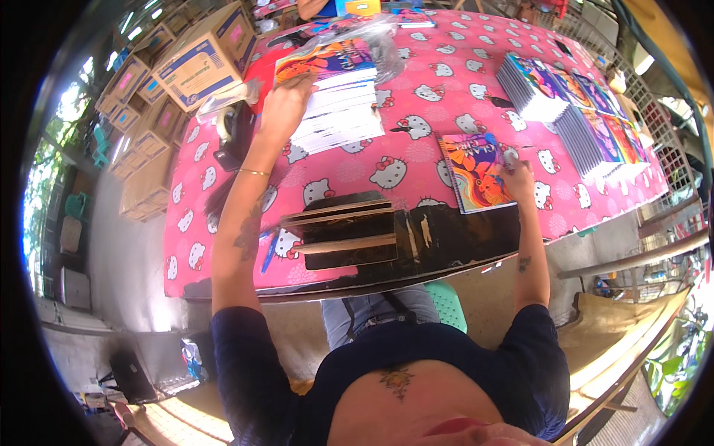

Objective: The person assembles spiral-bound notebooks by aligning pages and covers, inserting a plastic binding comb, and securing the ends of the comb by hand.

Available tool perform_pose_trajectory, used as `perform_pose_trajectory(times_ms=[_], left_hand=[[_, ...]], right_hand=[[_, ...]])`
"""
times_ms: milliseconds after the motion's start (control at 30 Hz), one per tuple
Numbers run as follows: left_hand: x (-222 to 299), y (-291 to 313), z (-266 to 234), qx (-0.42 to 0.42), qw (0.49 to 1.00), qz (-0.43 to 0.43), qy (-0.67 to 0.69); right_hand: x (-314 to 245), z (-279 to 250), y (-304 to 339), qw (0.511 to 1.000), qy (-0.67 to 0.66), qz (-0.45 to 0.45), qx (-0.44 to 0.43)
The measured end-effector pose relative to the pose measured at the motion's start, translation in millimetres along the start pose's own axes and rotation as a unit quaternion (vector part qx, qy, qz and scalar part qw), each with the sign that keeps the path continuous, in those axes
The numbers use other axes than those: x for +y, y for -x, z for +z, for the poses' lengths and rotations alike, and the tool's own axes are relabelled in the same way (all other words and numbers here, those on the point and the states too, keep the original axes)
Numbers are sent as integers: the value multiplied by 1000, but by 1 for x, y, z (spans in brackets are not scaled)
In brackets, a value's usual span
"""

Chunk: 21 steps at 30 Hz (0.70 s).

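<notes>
My left hand (291, 95) reaches to the left edge of a tall stack of spiral notebooks (338, 111). Its fingers are closed on the edge of the top notebook (327, 59), which has a colourful orange and purple cover. Under it, white page edges fan toward me. A single notebook (476, 175) with a similar cover lies flat on the table, right of the middle. At its right edge my right hand (518, 181) has its fingers curled in a grip; the fingertips are too small to make out fully.
A pink patterned cloth covers the table (349, 175). Notebook piles (587, 126) stand at the right. A black wooden holder (346, 230) lies near the front edge, a blue pen (269, 253) beside it. A tape dispenser (232, 137), clear plastic (383, 48) and cardboard boxes (204, 63) are leftward and behind.
</notes>
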<state>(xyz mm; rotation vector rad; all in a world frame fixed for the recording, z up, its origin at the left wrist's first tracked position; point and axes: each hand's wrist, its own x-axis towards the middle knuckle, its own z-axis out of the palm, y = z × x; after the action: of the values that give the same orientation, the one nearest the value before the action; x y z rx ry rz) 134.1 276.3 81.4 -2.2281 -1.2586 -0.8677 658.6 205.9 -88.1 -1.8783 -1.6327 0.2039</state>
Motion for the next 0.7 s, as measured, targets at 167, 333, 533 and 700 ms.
perform_pose_trajectory(times_ms=[167, 333, 533, 700], left_hand=[[5, -13, -22, 12, 997, -5, 75], [3, -8, -14, -47, 997, -65, 22], [-1, -24, -22, -110, 986, -122, 22], [5, -28, -21, -106, 985, -130, 35]], right_hand=[[-86, -19, 20, 970, -128, -171, 113], [-166, -5, 35, 941, -215, -262, 15], [-184, 13, 56, 935, -224, -269, -52], [-183, 15, 65, 934, -249, -232, -107]])
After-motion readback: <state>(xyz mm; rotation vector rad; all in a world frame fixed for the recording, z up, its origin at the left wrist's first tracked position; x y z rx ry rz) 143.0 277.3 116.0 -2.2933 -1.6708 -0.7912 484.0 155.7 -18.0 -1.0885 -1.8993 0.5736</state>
